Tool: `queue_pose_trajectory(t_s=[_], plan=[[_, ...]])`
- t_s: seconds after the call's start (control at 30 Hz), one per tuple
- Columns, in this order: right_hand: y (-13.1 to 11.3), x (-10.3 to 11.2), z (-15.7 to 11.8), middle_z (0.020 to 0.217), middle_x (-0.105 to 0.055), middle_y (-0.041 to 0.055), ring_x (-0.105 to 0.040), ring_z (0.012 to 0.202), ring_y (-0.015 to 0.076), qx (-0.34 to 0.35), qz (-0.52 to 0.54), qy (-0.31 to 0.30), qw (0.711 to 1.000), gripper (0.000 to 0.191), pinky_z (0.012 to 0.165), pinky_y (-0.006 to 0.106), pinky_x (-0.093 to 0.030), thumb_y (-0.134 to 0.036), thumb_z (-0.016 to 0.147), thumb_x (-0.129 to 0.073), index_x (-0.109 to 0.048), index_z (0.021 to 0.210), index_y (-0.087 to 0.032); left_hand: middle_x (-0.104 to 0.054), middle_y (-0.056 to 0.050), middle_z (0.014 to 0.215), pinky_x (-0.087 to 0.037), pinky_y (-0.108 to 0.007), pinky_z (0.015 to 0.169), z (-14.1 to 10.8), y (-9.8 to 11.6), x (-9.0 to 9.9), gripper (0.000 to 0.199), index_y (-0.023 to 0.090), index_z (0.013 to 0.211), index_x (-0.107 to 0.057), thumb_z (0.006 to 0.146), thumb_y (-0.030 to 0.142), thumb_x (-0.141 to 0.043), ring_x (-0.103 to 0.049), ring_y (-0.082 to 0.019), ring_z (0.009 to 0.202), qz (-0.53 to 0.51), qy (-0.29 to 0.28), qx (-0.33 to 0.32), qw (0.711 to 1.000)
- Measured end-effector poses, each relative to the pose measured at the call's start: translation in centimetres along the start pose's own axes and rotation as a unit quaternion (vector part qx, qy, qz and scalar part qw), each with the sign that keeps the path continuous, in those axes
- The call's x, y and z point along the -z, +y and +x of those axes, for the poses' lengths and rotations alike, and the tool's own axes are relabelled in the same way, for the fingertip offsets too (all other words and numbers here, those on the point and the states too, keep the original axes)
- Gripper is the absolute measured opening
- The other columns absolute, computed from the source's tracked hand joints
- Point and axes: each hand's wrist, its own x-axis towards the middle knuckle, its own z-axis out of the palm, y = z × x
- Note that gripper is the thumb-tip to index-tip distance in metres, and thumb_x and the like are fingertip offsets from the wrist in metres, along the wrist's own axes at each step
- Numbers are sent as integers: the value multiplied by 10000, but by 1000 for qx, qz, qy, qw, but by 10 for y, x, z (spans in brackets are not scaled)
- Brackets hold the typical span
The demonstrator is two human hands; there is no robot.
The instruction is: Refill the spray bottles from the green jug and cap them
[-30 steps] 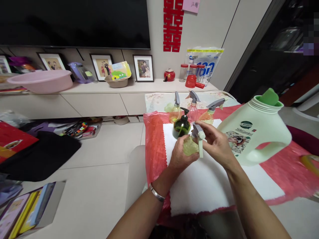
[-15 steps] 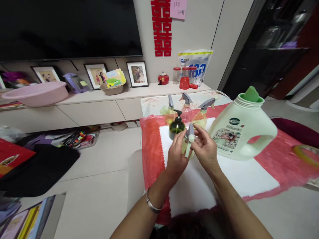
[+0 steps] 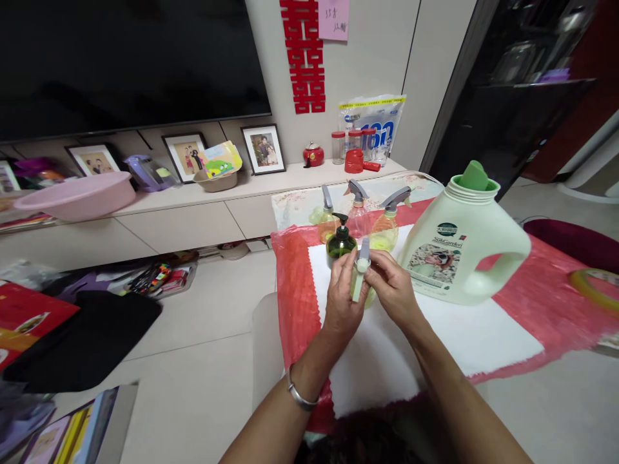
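Note:
Over the white cloth [image 3: 372,361], a small spray bottle [image 3: 359,277] with a grey and pale green spray head is held upright between both hands. My left hand [image 3: 342,296] wraps round its left side. The fingers of my right hand [image 3: 391,280] close on the spray head from the right. Just behind stands a dark green pump bottle [image 3: 341,243]. Farther back are a yellowish spray bottle [image 3: 327,222], a pink one [image 3: 358,219] and a yellow-green one [image 3: 385,232]. A large pale green jug [image 3: 464,248] with a green piece in its mouth stands on the right.
Red plastic sheeting [image 3: 294,283] covers the table under the cloth. A roll of yellow tape [image 3: 592,293] lies at the right edge. Behind, a long cabinet [image 3: 184,222] holds a pink basin [image 3: 77,196], photo frames and lidded jars. Boxes and a black bag [image 3: 91,335] are at the left.
The fingers of my right hand have closed in on the spray head and it has turned slightly. The whole view has shifted a little with the camera.

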Motion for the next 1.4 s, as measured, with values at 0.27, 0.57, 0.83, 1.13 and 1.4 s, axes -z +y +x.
queue_pose_trajectory(t_s=[0.27, 0.57, 0.83, 1.13, 1.4], plan=[[7, -8, -3, 1049, -545, 52, -553, 993, 76, -37, 18, 26, 999, 381, 914, 169, -483, -443, 913, -677, -579, 1044, -98, -673, -142, 1195, -551, -456, 997, -4, 1, -2, 323, 191, 1245, -606, 1010, 377, -484, -645, -278, 1161, 16, 3, 33, 999], [3, -4, -2, 1073, -552, 65, -527, 1049, 87, -55, 45, -12, 997, 375, 946, 154, -436, -459, 952, -603, -640, 1051, -99, -651, -173, 1271, -522, -476, 1036, -8, -4, -4, 400, 171, 1351, -538, 1013, 380, -492, -612, -292, 1230, 37, 12, 26, 999], [12, -9, -2, 1181, -556, 85, -573, 1080, 102, -94, 116, -14, 989, 536, 978, 173, -486, -521, 878, -692, -571, 1184, -98, -539, -178, 1358, -476, -446, 1094, -9, -8, -7, 521, 185, 1495, -398, 1006, 307, -529, -529, -267, 1322, 4, 21, 1, 1000], [14, -2, -1, 1134, -568, 78, -570, 1063, 104, -99, 117, -23, 988, 509, 948, 172, -497, -508, 869, -706, -613, 1160, -101, -533, -175, 1400, -470, -493, 1106, -8, -7, -7, 533, 213, 1513, -369, 1014, 333, -513, -517, -276, 1338, 8, 19, 2, 1000], [6, 3, 1, 1224, -536, 80, -557, 1133, 110, -80, 105, -46, 990, 489, 1001, 172, -485, -472, 891, -693, -624, 1218, -115, -534, -171, 1398, -458, -489, 1121, -5, -2, -4, 517, 211, 1502, -393, 1012, 324, -513, -522, -273, 1333, -1, 7, 18, 1000]])
